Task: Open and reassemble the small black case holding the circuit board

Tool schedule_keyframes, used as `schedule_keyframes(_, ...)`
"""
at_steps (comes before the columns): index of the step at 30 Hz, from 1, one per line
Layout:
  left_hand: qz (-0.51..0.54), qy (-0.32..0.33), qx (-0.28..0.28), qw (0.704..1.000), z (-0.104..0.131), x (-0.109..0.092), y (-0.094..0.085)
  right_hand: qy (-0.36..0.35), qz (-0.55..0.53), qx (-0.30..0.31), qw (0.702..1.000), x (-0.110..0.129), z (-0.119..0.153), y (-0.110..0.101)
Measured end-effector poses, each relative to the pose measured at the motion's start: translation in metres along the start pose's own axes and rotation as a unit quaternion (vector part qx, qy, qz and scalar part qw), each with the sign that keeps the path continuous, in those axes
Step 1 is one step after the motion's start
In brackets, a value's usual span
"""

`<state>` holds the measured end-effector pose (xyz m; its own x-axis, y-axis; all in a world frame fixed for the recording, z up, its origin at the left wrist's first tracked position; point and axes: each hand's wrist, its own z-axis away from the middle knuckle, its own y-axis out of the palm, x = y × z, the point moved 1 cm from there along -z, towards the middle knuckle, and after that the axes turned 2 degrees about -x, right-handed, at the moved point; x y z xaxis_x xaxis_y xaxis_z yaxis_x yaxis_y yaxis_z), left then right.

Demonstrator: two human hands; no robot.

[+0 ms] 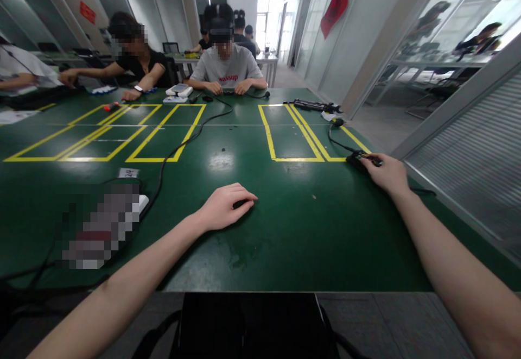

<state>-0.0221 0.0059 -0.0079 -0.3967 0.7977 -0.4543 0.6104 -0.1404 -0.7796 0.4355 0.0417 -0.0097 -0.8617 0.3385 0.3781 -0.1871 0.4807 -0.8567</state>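
Note:
My left hand point(228, 205) rests on the green table point(285, 228) near its middle. Its fingers are bent with thumb and fingertips close together, and a dark patch shows between them; whether that is a small black object or shadow I cannot tell. Over at the right edge, my right hand point(388, 173) closes on a small black object with coloured bits point(359, 158), whose exact kind is unclear. Beside it, a thin black cable point(340, 143) leads to a round black end piece point(337, 123). My right fingers partly cover the object.
Yellow tape rectangles point(271, 136) mark the tabletop. A long black cable point(163, 171) crosses at left, near a blurred-out device point(103, 228) and a "24" label point(128, 172). A folded black tripod-like stand point(313, 106) lies far right. Opposite, a person point(228, 68) handles a dark item; others sit left.

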Motion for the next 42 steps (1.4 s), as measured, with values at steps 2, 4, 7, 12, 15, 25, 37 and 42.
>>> schedule_keyframes(2, 0.001, -0.001, 0.002, 1.0, 0.0, 0.0, 0.0, 0.034, 0.03, 0.028, 0.999, 0.002, 0.0, -0.001)
schedule_keyframes(4, 0.001, 0.0, 0.0, 1.0, 0.0, 0.0, 0.0, 0.052, 0.052, 0.056, 0.996, 0.005, 0.0, -0.002)
schedule_keyframes(7, -0.002, -0.001, -0.002, 1.0, 0.0, 0.002, 0.001, 0.014, 0.029, 0.069, 0.997, 0.009, 0.003, 0.001)
schedule_keyframes(12, -0.002, -0.007, -0.003, 1.0, 0.0, 0.004, 0.002, -0.144, -0.078, 0.092, 0.982, 0.041, 0.031, 0.02)
schedule_keyframes(15, 0.005, -0.005, -0.024, 1.0, 0.0, 0.001, 0.0, -0.284, -0.163, 0.132, 0.936, 0.084, 0.076, 0.022)
schedule_keyframes(25, -0.021, 0.07, 0.048, 0.996, 0.004, -0.013, -0.003, -0.524, -0.247, 0.27, 0.769, 0.188, 0.193, 0.017)
schedule_keyframes(37, -0.135, -0.057, 0.075, 0.986, 0.002, 0.008, -0.009, -0.42, -0.32, 0.162, 0.834, 0.174, 0.153, 0.026)
schedule_keyframes(42, -0.162, -0.094, 0.078, 0.979, 0.001, 0.013, -0.007, -0.397, -0.272, 0.159, 0.862, 0.17, 0.142, 0.031)
